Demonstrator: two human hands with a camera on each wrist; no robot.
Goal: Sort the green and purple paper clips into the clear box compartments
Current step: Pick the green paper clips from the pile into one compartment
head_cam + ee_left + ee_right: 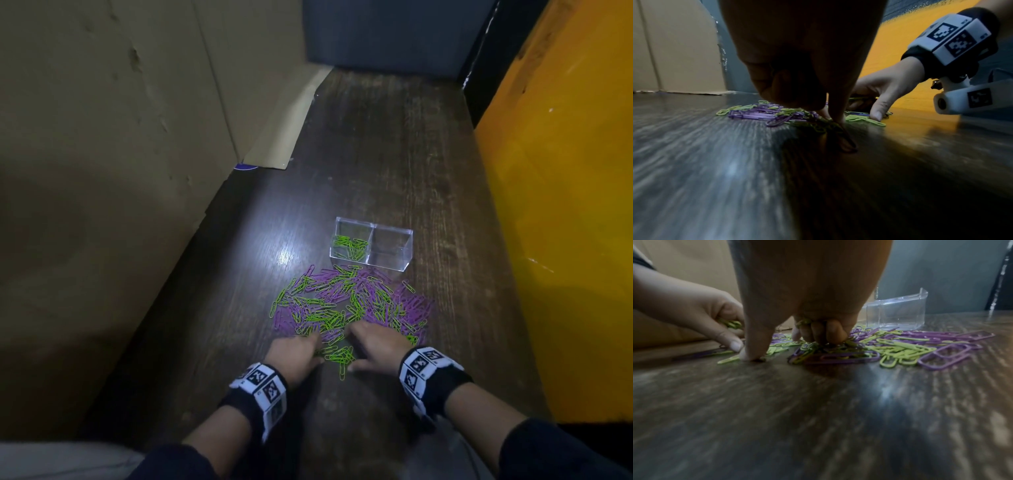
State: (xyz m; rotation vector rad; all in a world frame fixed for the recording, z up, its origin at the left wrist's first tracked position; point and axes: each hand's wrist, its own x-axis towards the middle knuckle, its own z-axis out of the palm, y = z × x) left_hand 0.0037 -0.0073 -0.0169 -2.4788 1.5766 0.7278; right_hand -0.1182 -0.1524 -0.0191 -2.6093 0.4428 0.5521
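Both hands worked the mixed heap of green and purple wire paper clips [349, 305] on the dark wooden table [394, 154]; the left hand [294, 353] and right hand [373, 346] each curled around green clips, near the clear two-compartment plastic box [371, 245].

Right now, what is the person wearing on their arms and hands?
Both hands, left hand and right hand, are bare, no gloves. Each wrist carries a black band with a white block of black-and-white square markers. A white camera mount hangs under the right wrist. Dark sleeves cover the forearms.

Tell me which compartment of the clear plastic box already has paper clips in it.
The left compartment of the clear plastic box, seen from the head camera, holds green paper clips. The right compartment beside it shows none.
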